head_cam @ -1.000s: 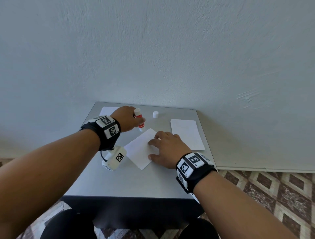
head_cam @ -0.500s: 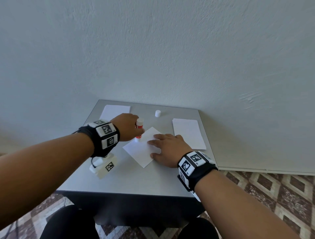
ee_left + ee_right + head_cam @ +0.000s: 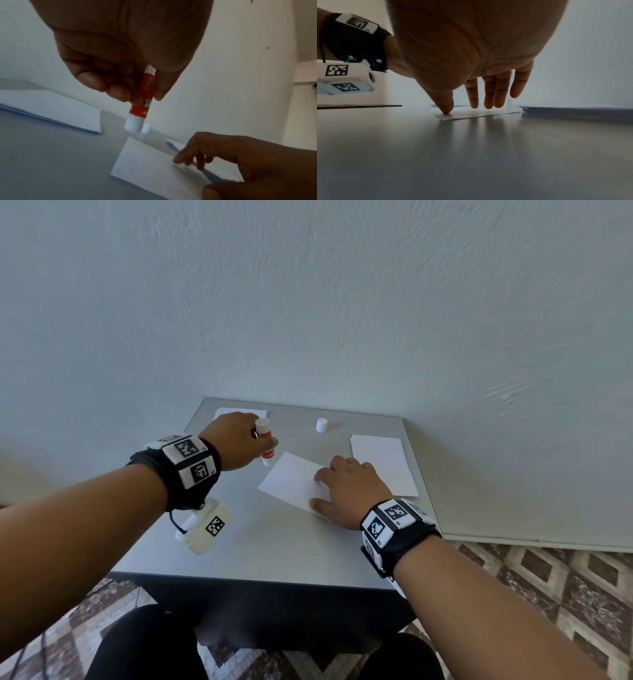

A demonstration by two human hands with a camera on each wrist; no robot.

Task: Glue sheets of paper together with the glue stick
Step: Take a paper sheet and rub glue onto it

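Observation:
My left hand [image 3: 239,441] grips a red and white glue stick [image 3: 265,442] upright, its glue end pointing down just beyond the far left corner of a single white sheet [image 3: 291,481]. In the left wrist view the glue stick [image 3: 143,100] is pinched between fingers and thumb, its tip just above the sheet's corner [image 3: 132,140]. My right hand [image 3: 346,491] lies flat on the sheet's right part, with straight fingers [image 3: 489,93] and thumb pressing the sheet [image 3: 471,115] to the table.
The white cap [image 3: 321,425] stands near the back of the grey table [image 3: 274,549]. A stack of paper [image 3: 383,463] lies at the right edge, another stack [image 3: 239,411] at the back left. The wall stands right behind the table.
The left hand carried the glue stick down the sheet's left side and then back up to its far corner. The right hand stayed pressing the sheet.

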